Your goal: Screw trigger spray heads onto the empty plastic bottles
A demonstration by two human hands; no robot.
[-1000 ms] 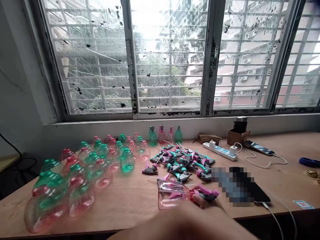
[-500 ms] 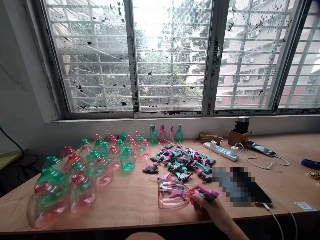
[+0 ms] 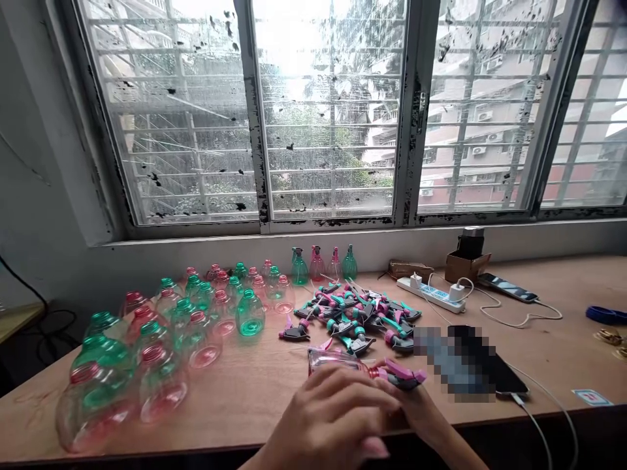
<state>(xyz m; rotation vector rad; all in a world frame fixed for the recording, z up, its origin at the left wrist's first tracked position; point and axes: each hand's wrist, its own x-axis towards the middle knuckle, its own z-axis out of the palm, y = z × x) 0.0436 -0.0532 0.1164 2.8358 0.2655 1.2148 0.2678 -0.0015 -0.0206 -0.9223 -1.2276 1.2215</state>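
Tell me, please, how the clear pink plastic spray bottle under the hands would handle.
Seemingly empty, the clear pink plastic spray bottle is probably light. Lying sideways on the wooden table, it may roll, unless its trigger head catches.

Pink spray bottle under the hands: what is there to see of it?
The pink spray bottle is clear rosy plastic, on its side at the front of the wooden table, neck to the right. A pink and dark grey trigger head sits on the neck. The left hand lies over the body, hiding most of it; the right hand grips it under the trigger head.
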